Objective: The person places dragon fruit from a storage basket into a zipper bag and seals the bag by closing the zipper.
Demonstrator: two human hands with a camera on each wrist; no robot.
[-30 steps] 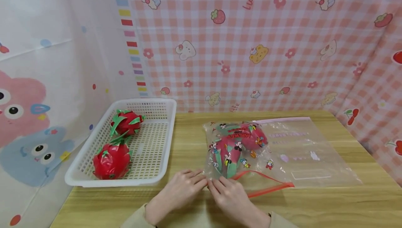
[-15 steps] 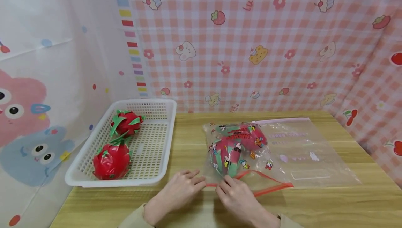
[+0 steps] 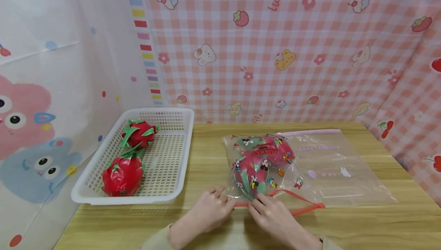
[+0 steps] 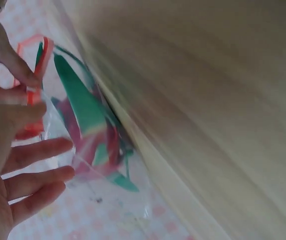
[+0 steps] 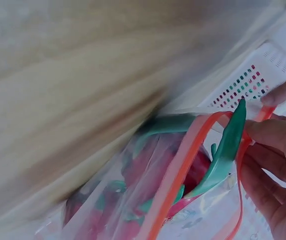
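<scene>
along the bag's [image 3: 289, 177] near edge, a person's right hand [image 3: 272, 212] is pinching the red seal [image 3: 242, 205] and inching rightward; the left hand [image 3: 213, 208] is pinching near the left corner, a red stretch now showing between. sealing appears to be advancing, the right end gaping. the bag, holding two dragon fruits [image 3: 250, 169], is lying on the table [image 3: 204, 158] beyond the basket's [image 3: 187, 154] right edge.

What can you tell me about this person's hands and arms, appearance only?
The left hand and right hand are bare, with no gloves or rings visible. The left sleeve and right sleeve are plain beige, ending above the wrists.
</scene>
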